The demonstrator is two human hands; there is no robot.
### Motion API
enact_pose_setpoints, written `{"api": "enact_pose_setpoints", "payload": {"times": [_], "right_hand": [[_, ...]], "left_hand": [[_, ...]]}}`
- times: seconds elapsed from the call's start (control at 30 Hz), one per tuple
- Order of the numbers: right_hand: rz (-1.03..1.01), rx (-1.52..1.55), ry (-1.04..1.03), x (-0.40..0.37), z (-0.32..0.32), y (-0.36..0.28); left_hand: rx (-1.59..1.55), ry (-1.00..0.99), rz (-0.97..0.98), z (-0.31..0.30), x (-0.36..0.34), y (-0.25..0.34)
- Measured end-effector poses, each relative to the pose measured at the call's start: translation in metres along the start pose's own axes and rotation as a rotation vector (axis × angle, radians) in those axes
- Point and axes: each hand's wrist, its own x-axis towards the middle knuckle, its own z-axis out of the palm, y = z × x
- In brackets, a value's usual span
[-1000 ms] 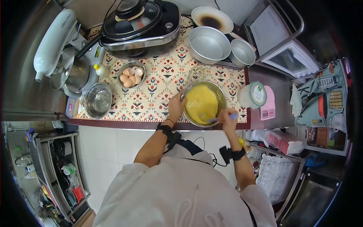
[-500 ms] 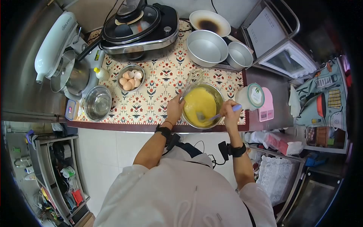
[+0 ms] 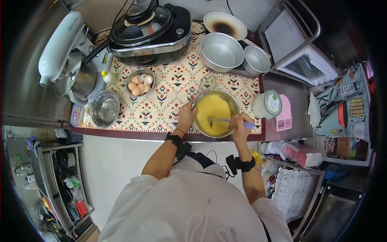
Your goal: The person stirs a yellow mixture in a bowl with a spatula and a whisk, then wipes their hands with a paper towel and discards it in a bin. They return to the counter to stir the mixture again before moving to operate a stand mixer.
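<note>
A metal mixing bowl stands near the counter's front edge, with smooth yellow batter inside. My left hand is closed at the bowl's left rim, gripping a wire whisk whose loops point up and away over the far rim. On the right side, my right hand wraps round the purple handle of a spatula. Its blade dips into the batter left of the hand, and the handle end sticks out to the right past my fist.
Left of the bowl are a dish of eggshells, an empty-looking metal bowl, a small bottle and a stand mixer. Behind are an electric pan and cake tins. A lidded tub and pink scale stand right.
My right hand has shifted left and slightly down, sweeping the spatula through the batter and turning its handle flatter. My left hand with the whisk stays at the rim.
</note>
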Motion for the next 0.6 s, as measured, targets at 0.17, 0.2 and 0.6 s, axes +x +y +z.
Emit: {"api": "enact_pose_setpoints", "payload": {"times": [0.17,0.2,0.6], "right_hand": [[-0.226,-0.442,-0.087,-0.039,-0.011,0.059],[-0.217,-0.506,-0.146,-0.043,-0.012,0.053],[-0.195,-0.410,-0.019,-0.029,-0.017,0.067]], "left_hand": [[0.015,0.002,-0.001,-0.001,0.001,0.003],[0.026,-0.007,-0.028,-0.001,0.000,0.003],[-0.021,0.059,0.073,0.002,0.000,-0.002]]}}
